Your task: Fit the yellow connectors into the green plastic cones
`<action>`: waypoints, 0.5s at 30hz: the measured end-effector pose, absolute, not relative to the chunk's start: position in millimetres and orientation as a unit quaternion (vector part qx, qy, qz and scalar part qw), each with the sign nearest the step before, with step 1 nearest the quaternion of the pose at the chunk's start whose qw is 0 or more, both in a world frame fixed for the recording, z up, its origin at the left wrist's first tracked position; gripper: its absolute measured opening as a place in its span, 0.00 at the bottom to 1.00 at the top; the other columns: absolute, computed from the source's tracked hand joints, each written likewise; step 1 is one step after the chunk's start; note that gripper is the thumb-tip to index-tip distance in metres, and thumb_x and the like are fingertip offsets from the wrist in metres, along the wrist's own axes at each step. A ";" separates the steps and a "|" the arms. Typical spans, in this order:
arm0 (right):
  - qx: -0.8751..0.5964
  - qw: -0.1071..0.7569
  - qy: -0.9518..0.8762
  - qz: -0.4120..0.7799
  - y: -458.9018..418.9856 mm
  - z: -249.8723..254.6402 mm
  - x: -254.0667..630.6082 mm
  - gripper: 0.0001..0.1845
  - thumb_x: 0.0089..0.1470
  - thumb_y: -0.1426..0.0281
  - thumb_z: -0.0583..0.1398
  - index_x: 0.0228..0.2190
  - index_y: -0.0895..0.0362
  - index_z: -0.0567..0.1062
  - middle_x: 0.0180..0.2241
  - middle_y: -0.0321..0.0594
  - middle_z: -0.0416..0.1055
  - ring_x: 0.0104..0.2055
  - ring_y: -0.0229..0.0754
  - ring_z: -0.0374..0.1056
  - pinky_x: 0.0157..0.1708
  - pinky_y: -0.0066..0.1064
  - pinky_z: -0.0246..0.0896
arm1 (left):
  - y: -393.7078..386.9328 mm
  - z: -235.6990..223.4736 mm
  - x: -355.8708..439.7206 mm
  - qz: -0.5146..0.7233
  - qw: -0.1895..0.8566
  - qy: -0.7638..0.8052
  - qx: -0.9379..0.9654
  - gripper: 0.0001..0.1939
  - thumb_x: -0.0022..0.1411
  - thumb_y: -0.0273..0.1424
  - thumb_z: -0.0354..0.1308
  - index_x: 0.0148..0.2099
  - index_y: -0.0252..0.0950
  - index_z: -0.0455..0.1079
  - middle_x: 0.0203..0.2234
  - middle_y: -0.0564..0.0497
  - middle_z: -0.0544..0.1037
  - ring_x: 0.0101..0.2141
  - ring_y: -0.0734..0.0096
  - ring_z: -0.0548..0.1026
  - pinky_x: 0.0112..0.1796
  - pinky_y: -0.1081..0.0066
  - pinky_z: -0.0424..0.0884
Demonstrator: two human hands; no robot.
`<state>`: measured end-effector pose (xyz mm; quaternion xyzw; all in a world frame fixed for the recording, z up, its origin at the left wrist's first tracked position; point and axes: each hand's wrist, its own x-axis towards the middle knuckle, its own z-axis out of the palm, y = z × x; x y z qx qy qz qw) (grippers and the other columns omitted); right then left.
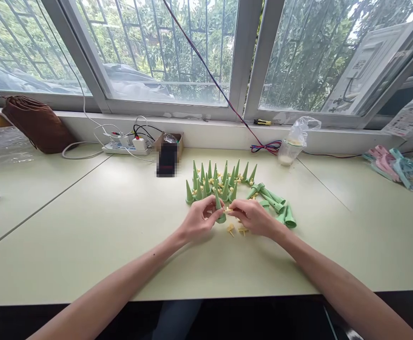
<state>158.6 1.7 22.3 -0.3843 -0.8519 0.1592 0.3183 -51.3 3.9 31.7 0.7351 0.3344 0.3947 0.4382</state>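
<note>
My left hand is closed around a green plastic cone, held upright just above the table. My right hand pinches a small yellow piece against the cone's side. Behind the hands, several green cones stand upright in a cluster with yellow bits among them. To the right of my right hand, several more green cones lie on their sides in a pile. Two loose yellow pieces rest on the table below my hands.
A pale green table runs along a window sill. On it sit a power strip with cables, a small dark box, a brown pouch, a plastic cup in a bag and pink and teal packets.
</note>
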 end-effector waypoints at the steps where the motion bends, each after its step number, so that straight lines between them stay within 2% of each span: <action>1: -0.382 0.317 -0.854 0.159 1.9 21.8 158.7 0.16 0.66 0.64 0.53 0.26 0.55 0.66 0.22 0.32 0.63 0.23 0.35 0.54 0.26 0.27 0.47 | 3.8 31.6 -51.5 0.393 0.435 0.334 0.738 0.13 0.65 0.40 0.58 0.39 0.34 0.69 0.27 0.52 0.72 0.24 0.75 0.71 0.23 0.75 0.69; 15: -0.379 0.320 -0.856 0.145 2.2 21.3 159.0 0.20 0.68 0.62 0.52 0.24 0.56 0.66 0.21 0.33 0.64 0.22 0.35 0.54 0.25 0.27 0.47 | 2.6 33.1 -52.0 0.389 0.415 0.341 0.748 0.10 0.66 0.36 0.57 0.39 0.33 0.68 0.28 0.51 0.71 0.26 0.75 0.70 0.24 0.76 0.67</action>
